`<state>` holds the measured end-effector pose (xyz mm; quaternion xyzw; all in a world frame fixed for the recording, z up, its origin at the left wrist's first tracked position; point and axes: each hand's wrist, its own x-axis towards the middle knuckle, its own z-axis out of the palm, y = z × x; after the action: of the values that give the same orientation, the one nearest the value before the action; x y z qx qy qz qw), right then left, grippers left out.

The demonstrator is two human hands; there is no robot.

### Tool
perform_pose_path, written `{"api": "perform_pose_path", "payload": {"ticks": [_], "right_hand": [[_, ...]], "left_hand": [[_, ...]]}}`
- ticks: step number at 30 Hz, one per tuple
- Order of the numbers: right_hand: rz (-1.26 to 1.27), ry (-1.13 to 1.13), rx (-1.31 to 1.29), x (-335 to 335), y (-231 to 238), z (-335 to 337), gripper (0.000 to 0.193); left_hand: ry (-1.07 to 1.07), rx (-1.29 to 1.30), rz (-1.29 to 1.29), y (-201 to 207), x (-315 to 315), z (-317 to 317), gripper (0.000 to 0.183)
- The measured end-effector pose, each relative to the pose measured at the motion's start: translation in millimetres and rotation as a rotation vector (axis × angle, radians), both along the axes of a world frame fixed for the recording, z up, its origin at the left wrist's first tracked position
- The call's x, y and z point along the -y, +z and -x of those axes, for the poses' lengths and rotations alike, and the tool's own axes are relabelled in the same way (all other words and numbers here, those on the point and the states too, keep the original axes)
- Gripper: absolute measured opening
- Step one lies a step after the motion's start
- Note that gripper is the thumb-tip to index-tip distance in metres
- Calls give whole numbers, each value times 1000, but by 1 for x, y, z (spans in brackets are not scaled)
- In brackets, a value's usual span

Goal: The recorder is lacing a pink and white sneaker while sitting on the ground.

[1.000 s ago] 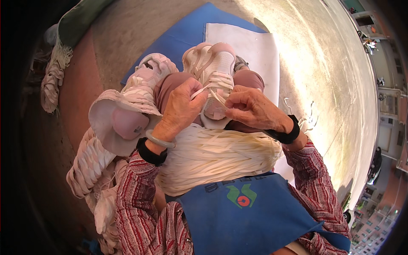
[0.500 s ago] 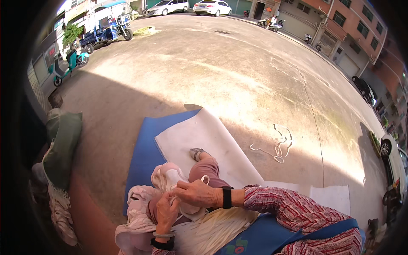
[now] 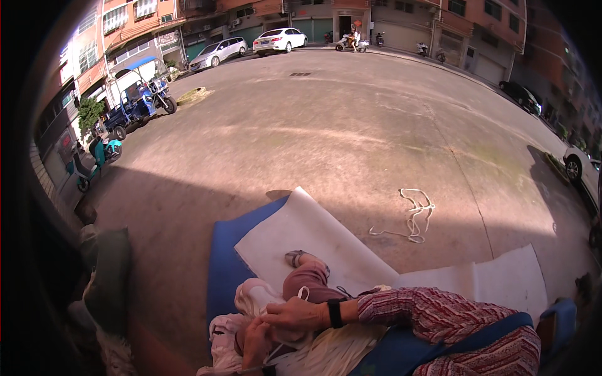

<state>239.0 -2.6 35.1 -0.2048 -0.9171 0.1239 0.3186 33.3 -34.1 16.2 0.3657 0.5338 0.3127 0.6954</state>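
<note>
Hands (image 3: pixel 298 313) drawn together, shoe (image 3: pixel 252 296) lengthwise — pointing away

We hold our left hand (image 3: pixel 255 342) and right hand (image 3: pixel 295 314) together at a pink-and-white sneaker (image 3: pixel 253 293), a white lace (image 3: pixel 307 290) looping up by the right. Our grey shoe (image 3: pixel 293 257) rests on a white sheet (image 3: pixel 313 229) overlapping a blue sheet (image 3: pixel 224 263); beyond, tangled white cord (image 3: pixel 412 224) lies on concrete (image 3: pixel 338 156).

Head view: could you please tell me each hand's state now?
Left hand: looks closed; anything held is hidden.
Right hand: closed, apparently on white lace.
</note>
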Motion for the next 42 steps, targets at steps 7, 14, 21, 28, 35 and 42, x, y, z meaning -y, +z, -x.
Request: {"api": "perform_pose_path", "payload": {"ticks": [7,14,21,28,35,42], "right_hand": [[47,-24,16,-3,-8,-7,34],[56,-25,4,3,-11,-5,29],[324,-106,65,12,2,-18,21],[433,-216,212,-14,-13,-35,25],[454,-87,223,-23,-24,-31,15],[150,-131,439,-22,10,-66,9]], "left_hand": [[-41,2,-98,-7,1,4,11],[-49,-1,-6,20,9,0,15],[64,-40,-28,10,26,0,15],[53,-166,-206,0,19,-2,18],[91,-168,-246,-5,24,-4,15],[139,-433,-317,-17,28,-13,24]]}}
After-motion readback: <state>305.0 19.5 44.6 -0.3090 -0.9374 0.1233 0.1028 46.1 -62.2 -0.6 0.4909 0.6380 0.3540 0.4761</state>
